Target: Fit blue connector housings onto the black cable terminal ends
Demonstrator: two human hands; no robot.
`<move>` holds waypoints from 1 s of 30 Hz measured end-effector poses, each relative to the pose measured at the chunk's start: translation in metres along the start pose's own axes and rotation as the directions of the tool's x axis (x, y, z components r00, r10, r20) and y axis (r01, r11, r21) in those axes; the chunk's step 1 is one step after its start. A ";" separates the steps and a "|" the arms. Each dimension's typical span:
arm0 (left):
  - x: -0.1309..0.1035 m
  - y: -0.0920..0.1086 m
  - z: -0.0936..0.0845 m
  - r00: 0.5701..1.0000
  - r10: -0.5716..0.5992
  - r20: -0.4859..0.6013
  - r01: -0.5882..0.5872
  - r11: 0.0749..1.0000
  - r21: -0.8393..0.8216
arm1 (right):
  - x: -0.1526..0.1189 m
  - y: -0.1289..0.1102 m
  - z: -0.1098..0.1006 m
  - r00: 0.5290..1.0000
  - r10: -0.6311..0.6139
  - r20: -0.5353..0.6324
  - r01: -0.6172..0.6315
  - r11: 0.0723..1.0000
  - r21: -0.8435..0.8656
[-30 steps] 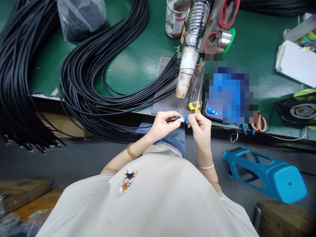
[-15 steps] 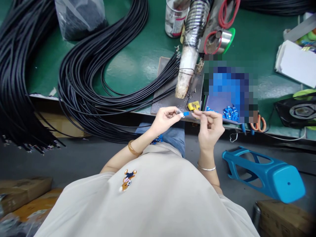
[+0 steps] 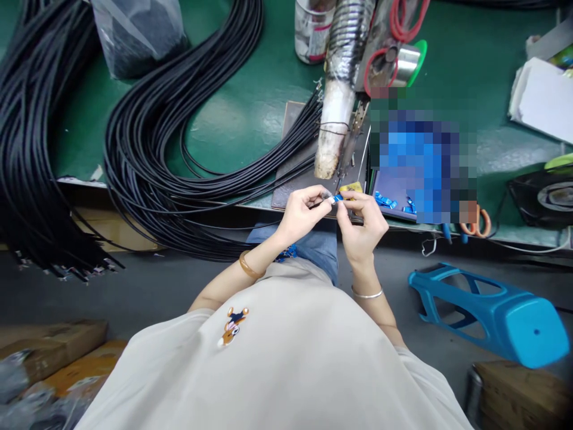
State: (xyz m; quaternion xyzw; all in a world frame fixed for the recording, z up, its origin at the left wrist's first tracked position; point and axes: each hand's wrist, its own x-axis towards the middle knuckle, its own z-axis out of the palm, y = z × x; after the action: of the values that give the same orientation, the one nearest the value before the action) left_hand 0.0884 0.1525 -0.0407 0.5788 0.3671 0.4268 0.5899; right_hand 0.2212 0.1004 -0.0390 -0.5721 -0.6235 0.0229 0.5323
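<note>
A small blue piece (image 3: 337,198) is pinched between both hands at the bench's front edge. My left hand (image 3: 305,210) is closed on its left end, thumb and forefinger together. From the right, my right hand (image 3: 363,226) grips the other end with thumb and fingers. Just behind them lies a yellow block (image 3: 351,187), partly covered by my right fingers. More blue pieces (image 3: 385,201) lie in a tray (image 3: 398,181) right of my right hand. A foil-wrapped duct (image 3: 333,119) ends above the dark board (image 3: 283,179).
Black cable bundles (image 3: 147,128) cover the left of the green bench (image 3: 250,113). Orange-handled scissors (image 3: 482,221) and a black fan (image 3: 544,200) are at the right. A blue stool (image 3: 532,331) lies on the floor. Part of the tray area is pixelated.
My right hand has moved left and closed in on the blue piece, meeting my left hand. The camera view has shifted slightly.
</note>
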 end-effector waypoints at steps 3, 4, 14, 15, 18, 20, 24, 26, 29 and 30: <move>0.001 0.000 0.001 1.000 0.002 0.000 -0.002 1.000 0.003 | 0.002 0.000 0.000 1.000 -0.008 -0.007 0.008 1.000 0.000; 0.002 0.001 0.001 1.000 0.003 0.000 -0.003 1.000 -0.003 | 0.002 -0.001 0.000 1.000 -0.009 -0.008 0.009 1.000 0.000; 0.004 0.006 0.000 1.000 0.020 0.013 -0.019 0.998 -0.063 | 0.006 -0.007 -0.003 1.000 -0.013 0.005 0.013 0.997 -0.075; 0.004 0.006 0.000 1.000 0.007 0.018 -0.006 0.998 -0.070 | 0.005 -0.007 -0.003 1.000 -0.015 0.008 0.016 0.996 -0.082; 0.002 0.003 -0.001 0.998 -0.050 0.028 0.052 0.995 -0.089 | 0.003 -0.006 -0.004 0.999 -0.027 0.019 0.029 0.996 -0.081; 0.001 -0.001 -0.002 0.997 -0.075 0.031 0.077 0.993 -0.092 | 0.001 -0.005 -0.004 0.999 -0.038 0.029 0.040 0.996 -0.074; -0.002 -0.005 -0.003 0.995 -0.090 0.045 0.094 0.991 -0.099 | -0.001 -0.005 -0.004 0.999 -0.032 0.023 0.033 0.997 -0.074; -0.003 -0.004 -0.004 0.994 -0.098 0.046 0.103 0.990 -0.101 | -0.001 -0.006 -0.005 1.000 0.021 0.012 -0.020 0.999 -0.040; -0.004 -0.001 -0.005 0.993 -0.111 0.039 0.114 0.988 -0.102 | 0.000 -0.008 -0.007 0.990 0.132 0.043 -0.134 0.990 0.034; -0.004 0.000 -0.006 0.993 -0.112 0.035 0.115 0.988 -0.106 | 0.001 -0.009 -0.008 0.986 0.152 0.061 -0.155 0.987 0.044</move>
State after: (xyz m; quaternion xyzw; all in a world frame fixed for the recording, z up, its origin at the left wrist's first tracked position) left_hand 0.0819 0.1512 -0.0413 0.5305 0.3674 0.4034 0.6487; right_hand 0.2206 0.0937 -0.0294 -0.6045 -0.5920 0.0952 0.5245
